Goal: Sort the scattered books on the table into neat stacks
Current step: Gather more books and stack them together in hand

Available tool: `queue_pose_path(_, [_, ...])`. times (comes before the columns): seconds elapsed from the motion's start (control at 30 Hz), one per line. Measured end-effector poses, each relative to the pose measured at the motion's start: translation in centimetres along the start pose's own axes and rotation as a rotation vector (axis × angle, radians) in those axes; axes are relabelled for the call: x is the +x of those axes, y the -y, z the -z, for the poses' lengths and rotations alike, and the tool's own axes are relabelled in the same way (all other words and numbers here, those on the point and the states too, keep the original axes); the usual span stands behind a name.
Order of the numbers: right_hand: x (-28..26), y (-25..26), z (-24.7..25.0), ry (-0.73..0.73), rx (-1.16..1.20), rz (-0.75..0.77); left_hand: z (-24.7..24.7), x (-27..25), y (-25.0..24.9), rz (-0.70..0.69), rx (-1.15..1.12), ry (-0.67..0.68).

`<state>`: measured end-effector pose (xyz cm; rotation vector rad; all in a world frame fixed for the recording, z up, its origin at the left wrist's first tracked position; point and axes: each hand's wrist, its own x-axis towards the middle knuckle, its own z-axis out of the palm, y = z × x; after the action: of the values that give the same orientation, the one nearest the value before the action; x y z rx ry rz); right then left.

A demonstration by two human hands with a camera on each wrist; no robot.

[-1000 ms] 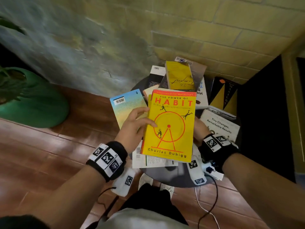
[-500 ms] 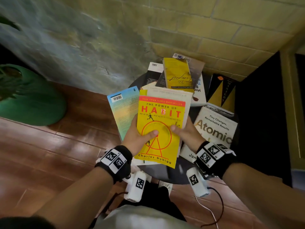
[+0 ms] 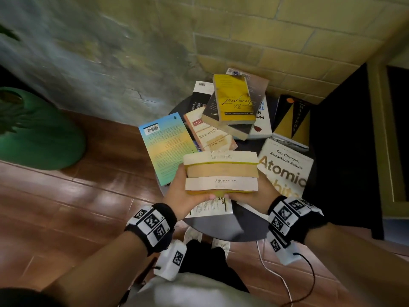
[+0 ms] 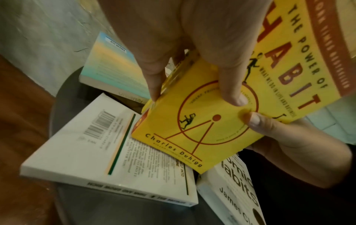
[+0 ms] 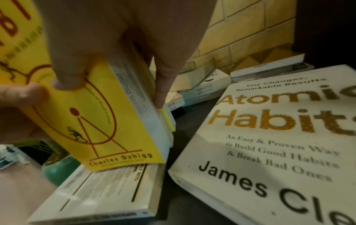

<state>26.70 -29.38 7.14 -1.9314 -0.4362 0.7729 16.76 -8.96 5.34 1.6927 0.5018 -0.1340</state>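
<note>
Above the near edge of the round dark table (image 3: 250,227), both hands hold a bundle of three books (image 3: 221,173) stood on edge, page edges toward the head camera. The left hand (image 3: 181,191) clasps the bundle's left side and the right hand (image 3: 259,196) its right side, fingers curled round it; in the wrist views both thumbs press on the yellow Habit book (image 4: 202,129), the outermost of the bundle, while the fingers wrap behind the other two. The bundle's lower edge touches or hangs just above a white book (image 4: 108,159) lying back cover up, barcode showing, at the near edge; which of the two I cannot tell. Just right of it, at the right edge, lies Atomic Habits (image 5: 279,137), face up. At the left edge a blue-and-yellow book (image 3: 166,147) lies back cover up, overhanging the table. Beside it, toward the middle, lies a cream book (image 3: 210,134). At the far edge an untidy pile is topped by a yellow book (image 3: 232,100), with a black-and-gold book (image 3: 292,120) to its right. A green pot (image 3: 37,129) stands on the wooden floor (image 3: 77,207) to the left.
</note>
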Motion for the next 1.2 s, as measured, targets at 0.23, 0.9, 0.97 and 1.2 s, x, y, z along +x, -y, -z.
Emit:
queue_pose_path(0.23, [-0.5, -0.3, -0.8, 0.011, 0.008, -0.038, 0.4, 0.5, 1.2, 0.056, 0.121, 0.051])
queue_pose_path(0.9, [4.0, 2.5, -0.2, 0.069, 0.017, -0.016, 2.0, 0.8, -0.6, 0.122, -0.175, -0.034])
queue_pose_path(0.97, [5.6, 4.0, -1.3, 0.066, 0.035, -0.029, 2.5, 1.3, -1.4, 0.179, -0.309, -0.110])
queue_pose_path(1.2, [9.0, 4.7, -3.0, 0.204, -0.064, -0.132, 4.9, 3.7, -0.1, 0.344, -0.388, -0.219])
